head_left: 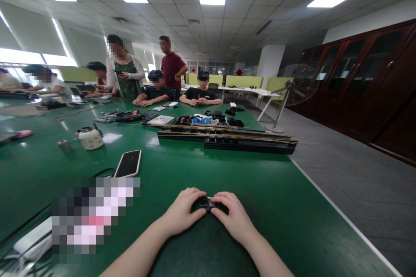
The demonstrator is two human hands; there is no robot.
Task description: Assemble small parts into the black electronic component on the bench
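Observation:
Near the front of the green table, my left hand point(186, 211) and my right hand point(234, 215) meet around a small black part point(207, 203). Thumbs on the near side and fingers on the far side close on it from left and right. A bit of light, shiny material shows at its top edge. Its exact kind is too small to make out, and the fingers cover its ends. A phone point(128, 164) with a pale case lies on the table to the left, beyond my left hand.
Long black rails point(250, 145) with thin brass-coloured rods lie across the table ahead. A floral pot-like mug point(90, 138) and a grey cylinder point(65, 146) stand at left. A white power strip point(34, 238) with cables lies front left. Several people sit or stand beyond; a fan point(289, 88) stands right.

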